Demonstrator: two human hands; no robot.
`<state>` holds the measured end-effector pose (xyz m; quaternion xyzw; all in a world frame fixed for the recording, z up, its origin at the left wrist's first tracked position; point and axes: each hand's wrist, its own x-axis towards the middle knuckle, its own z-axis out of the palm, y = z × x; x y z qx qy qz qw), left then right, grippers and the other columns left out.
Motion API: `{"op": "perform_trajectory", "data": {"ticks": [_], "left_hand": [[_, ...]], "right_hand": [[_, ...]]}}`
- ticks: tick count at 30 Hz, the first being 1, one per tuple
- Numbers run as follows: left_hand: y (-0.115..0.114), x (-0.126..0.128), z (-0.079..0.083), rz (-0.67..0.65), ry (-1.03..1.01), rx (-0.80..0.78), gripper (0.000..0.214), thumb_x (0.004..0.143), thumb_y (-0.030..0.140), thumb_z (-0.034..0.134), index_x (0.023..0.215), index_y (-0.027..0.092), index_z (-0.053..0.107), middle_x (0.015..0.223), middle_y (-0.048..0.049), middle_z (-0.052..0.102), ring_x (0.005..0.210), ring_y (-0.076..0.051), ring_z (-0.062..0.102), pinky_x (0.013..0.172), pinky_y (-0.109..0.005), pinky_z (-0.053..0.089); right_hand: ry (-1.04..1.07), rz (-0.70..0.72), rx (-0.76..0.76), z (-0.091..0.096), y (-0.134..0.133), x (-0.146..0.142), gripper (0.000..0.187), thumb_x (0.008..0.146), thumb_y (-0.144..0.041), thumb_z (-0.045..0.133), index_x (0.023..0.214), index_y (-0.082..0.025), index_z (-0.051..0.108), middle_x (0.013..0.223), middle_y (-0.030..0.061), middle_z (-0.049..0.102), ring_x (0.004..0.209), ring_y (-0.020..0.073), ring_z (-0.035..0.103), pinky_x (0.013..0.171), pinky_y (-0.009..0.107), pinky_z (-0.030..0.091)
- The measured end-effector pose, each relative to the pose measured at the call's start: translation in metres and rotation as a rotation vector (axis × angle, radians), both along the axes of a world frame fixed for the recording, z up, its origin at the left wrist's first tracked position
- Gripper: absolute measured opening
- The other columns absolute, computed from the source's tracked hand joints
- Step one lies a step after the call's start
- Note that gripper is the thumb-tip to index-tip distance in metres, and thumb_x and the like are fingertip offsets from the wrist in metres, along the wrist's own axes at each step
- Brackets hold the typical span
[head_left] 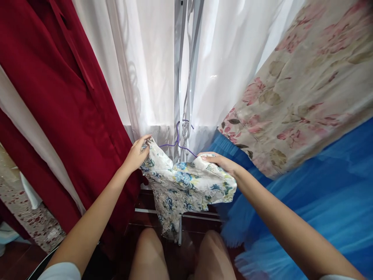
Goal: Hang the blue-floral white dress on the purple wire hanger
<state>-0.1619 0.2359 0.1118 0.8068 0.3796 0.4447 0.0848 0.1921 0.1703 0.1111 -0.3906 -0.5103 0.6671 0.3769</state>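
Observation:
A small white garment with blue and yellow flowers [186, 186] hangs on a purple hanger [178, 142] in front of me. My left hand [137, 153] is closed on the garment's left shoulder. My right hand [217, 161] pinches the right shoulder, fingers lying over the cloth. The garment sags between both hands, its lower part drooping towards my knees [180, 252].
White sheer curtains [145, 70] and a metal frame [180, 58] stand behind. A dark red dress [58, 97] hangs at left, a pink floral fabric [305, 85] at upper right, blue tulle [305, 210] at lower right. A metal rack bar [180, 213] crosses low.

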Motion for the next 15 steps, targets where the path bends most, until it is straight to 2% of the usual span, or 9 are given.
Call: {"op": "perform_trajectory", "data": {"ticks": [2,4,6,7,9,11,13,15], "left_hand": [[0.002,0.005,0.0,-0.062,-0.014,-0.092,0.044,0.092,0.024,0.045,0.136,0.022,0.047,0.132,-0.0082,0.059,0.114,-0.022,0.06,0.101,-0.036,0.046],[0.005,0.002,-0.003,-0.021,-0.085,-0.167,0.046,0.09,0.026,0.048,0.136,0.021,0.045,0.128,-0.0099,0.061,0.084,-0.016,0.066,0.081,-0.031,0.053],[0.008,-0.006,-0.009,0.041,-0.147,-0.205,0.049,0.089,0.03,0.052,0.136,0.021,0.043,0.128,-0.0115,0.06,0.061,-0.01,0.061,0.064,-0.027,0.051],[0.009,-0.011,-0.013,0.046,-0.136,-0.214,0.047,0.088,0.033,0.054,0.133,0.021,0.046,0.125,-0.0112,0.062,0.059,-0.01,0.059,0.061,-0.026,0.05],[0.009,-0.023,-0.023,0.007,-0.023,-0.215,0.036,0.089,0.039,0.055,0.119,0.019,0.058,0.11,-0.0079,0.068,0.066,-0.014,0.063,0.064,-0.027,0.051],[0.007,-0.035,-0.036,0.005,0.08,-0.149,0.029,0.091,0.041,0.053,0.104,0.019,0.067,0.099,-0.0057,0.072,0.082,-0.02,0.067,0.078,-0.032,0.053],[0.005,-0.047,-0.053,0.056,0.074,-0.057,0.029,0.092,0.041,0.052,0.102,0.02,0.069,0.105,-0.0058,0.073,0.096,-0.024,0.067,0.092,-0.035,0.05],[0.004,-0.058,-0.071,0.127,0.005,-0.023,0.03,0.092,0.04,0.051,0.106,0.02,0.069,0.113,-0.0071,0.071,0.103,-0.025,0.066,0.099,-0.037,0.047]], "right_hand": [[0.017,-0.015,-0.051,-0.004,-0.002,0.0,0.023,0.073,-0.033,0.079,0.085,-0.015,0.071,0.071,0.0027,0.072,0.06,0.0173,0.066,0.06,0.027,0.053],[0.025,-0.042,-0.084,-0.006,-0.003,0.0,0.023,0.074,-0.034,0.078,0.083,-0.015,0.07,0.068,0.0025,0.072,0.057,0.0175,0.065,0.059,0.028,0.052],[0.03,-0.069,-0.099,-0.007,-0.004,0.002,0.023,0.073,-0.035,0.078,0.08,-0.015,0.069,0.067,0.0021,0.071,0.057,0.0182,0.066,0.059,0.029,0.052],[0.034,-0.079,-0.101,-0.007,-0.004,0.002,0.022,0.073,-0.035,0.079,0.079,-0.016,0.068,0.066,0.0017,0.071,0.057,0.0185,0.066,0.06,0.029,0.052],[0.041,-0.09,-0.096,-0.007,-0.004,0.003,0.022,0.071,-0.034,0.08,0.075,-0.017,0.066,0.064,0.0006,0.07,0.056,0.0185,0.065,0.059,0.029,0.052],[0.045,-0.096,-0.072,-0.006,-0.005,0.005,0.023,0.071,-0.034,0.08,0.073,-0.017,0.065,0.062,0.0,0.069,0.055,0.0182,0.064,0.058,0.029,0.051],[0.046,-0.098,-0.053,-0.007,-0.006,0.006,0.023,0.072,-0.036,0.079,0.075,-0.017,0.066,0.064,0.0008,0.07,0.056,0.0184,0.065,0.058,0.028,0.051],[0.046,-0.101,-0.048,-0.008,-0.006,0.006,0.024,0.072,-0.036,0.079,0.079,-0.015,0.069,0.068,0.0021,0.072,0.058,0.0184,0.066,0.059,0.028,0.051]]}}
